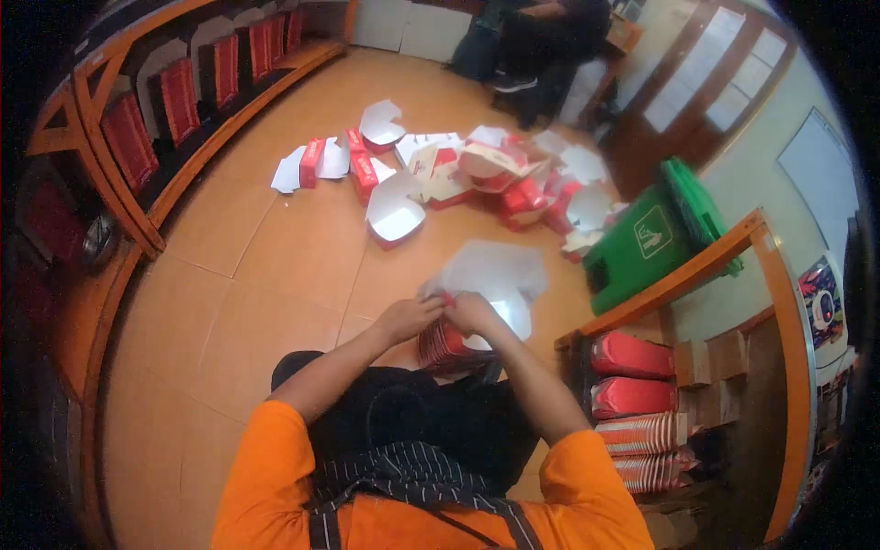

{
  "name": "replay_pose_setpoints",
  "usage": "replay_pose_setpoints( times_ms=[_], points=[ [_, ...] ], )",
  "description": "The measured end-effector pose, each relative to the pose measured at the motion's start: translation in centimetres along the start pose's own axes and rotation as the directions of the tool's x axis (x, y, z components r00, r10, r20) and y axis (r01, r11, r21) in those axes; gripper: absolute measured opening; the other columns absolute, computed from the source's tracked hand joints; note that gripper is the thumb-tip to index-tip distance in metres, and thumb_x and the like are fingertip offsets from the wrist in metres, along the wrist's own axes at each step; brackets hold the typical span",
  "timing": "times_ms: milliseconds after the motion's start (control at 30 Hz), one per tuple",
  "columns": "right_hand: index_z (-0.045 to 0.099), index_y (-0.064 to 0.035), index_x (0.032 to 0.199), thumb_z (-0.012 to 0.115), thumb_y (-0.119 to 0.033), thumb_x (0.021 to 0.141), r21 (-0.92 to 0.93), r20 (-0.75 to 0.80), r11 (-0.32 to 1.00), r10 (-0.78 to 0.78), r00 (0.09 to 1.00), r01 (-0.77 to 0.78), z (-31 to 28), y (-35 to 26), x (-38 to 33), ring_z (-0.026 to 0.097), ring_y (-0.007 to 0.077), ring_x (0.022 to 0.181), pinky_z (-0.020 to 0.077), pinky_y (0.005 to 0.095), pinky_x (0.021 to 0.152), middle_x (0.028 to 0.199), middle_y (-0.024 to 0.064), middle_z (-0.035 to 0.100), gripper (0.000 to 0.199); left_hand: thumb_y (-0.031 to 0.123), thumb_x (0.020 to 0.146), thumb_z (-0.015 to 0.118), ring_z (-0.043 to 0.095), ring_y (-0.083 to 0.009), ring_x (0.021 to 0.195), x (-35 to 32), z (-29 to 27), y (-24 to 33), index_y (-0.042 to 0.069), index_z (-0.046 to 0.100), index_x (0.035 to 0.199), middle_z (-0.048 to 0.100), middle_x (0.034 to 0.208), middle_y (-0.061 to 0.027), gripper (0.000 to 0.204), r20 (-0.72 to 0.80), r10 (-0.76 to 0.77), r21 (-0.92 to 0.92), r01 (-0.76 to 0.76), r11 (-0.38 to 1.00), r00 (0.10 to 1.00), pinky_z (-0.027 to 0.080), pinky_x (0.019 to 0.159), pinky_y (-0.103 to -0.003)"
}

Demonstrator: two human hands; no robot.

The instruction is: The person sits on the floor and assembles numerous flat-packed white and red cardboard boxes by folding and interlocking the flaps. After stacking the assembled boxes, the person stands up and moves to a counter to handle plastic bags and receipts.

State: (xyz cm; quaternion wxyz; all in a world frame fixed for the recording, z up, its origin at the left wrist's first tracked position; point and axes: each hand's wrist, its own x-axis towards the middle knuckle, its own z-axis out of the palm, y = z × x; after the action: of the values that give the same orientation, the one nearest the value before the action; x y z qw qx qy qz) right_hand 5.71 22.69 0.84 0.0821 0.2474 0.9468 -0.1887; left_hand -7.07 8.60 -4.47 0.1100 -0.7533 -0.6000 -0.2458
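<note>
My left hand (408,316) and my right hand (472,312) meet in front of me, both gripping the edge of a flat red-and-white paper box (490,275) whose white inside faces up. Under the hands, on my lap, rests a stack of flat red box blanks (446,348). The fingers pinch the top box at its near rim. I am seated, in an orange shirt and a striped apron.
Several folded red-and-white boxes (440,170) lie scattered on the tiled floor ahead. A green bin (646,243) stands to the right. Orange shelves (660,403) at right hold stacked red boxes; more shelving (174,101) curves along the left. A seated person (541,46) is at the far end.
</note>
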Motion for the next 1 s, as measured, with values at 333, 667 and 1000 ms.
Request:
replay_pose_setpoints(
  times_ms=[333,667,1000],
  points=[
    [0.068,0.0017,0.091,0.05,-0.039,0.093,0.297,-0.202,0.946,0.197,0.959,-0.132,-1.6,-0.7,-2.1,0.066,0.0391,0.082,0.0516,0.0448,0.076,0.086,0.0252,0.067,0.045,0.019,0.087,0.062,0.065,-0.0277,0.094,-1.2,-0.6,1.8,0.007,0.06,0.106,0.066,0.102,-0.0107,0.022,-0.1,-0.407,-0.343,0.352,0.871,0.908,0.053,0.076,-0.038],
    [0.062,0.0005,0.101,0.047,-0.029,0.095,0.317,-0.715,0.948,0.221,0.664,0.025,2.0,12.6,-4.8,0.06,0.0455,0.089,0.0462,0.0493,0.083,0.092,0.0282,0.063,0.034,0.029,0.083,0.066,0.021,-0.0408,0.14,2.1,4.7,4.9,-0.01,0.025,0.143,0.027,0.147,-0.0302,0.083,0.204,-0.748,-0.666,0.649,0.367,0.632,0.018,0.116,-0.044],
    [0.059,0.0012,0.114,0.049,-0.031,0.095,0.47,-0.549,0.873,0.401,0.733,-0.126,0.7,13.2,-5.9,0.063,0.0412,0.095,0.048,0.0433,0.084,0.099,0.0262,0.065,0.039,0.027,0.089,0.058,0.051,-0.0339,0.12,4.1,3.4,0.0,-0.003,0.043,0.133,0.052,0.13,-0.0241,0.056,0.415,-0.696,-0.773,0.631,0.07,0.585,0.041,0.1,-0.044]
  ],
)
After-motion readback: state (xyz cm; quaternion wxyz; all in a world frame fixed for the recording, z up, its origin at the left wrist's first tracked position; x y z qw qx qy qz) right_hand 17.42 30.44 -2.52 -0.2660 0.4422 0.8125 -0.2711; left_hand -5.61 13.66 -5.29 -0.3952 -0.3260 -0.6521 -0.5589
